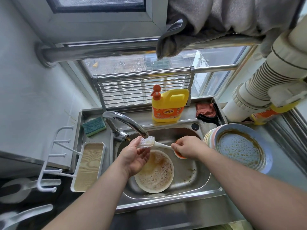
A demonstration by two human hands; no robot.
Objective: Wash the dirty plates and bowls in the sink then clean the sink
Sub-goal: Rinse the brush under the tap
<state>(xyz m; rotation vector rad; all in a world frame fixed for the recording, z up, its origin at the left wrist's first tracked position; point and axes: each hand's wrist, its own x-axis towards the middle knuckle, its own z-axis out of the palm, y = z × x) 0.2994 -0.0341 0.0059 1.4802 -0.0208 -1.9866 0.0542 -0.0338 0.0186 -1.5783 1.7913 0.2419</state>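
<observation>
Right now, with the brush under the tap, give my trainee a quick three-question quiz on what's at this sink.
1. True or false: the right hand grips the handle of the dish brush.
2. Where does the green sponge lie? A) in the sink basin B) on the steel ledge left of the tap C) on the plate stack
3. Fill in: the stack of dirty plates stands to the ____ of the sink.

Key:
1. True; the left hand touches the bristles.
2. B
3. right
</observation>
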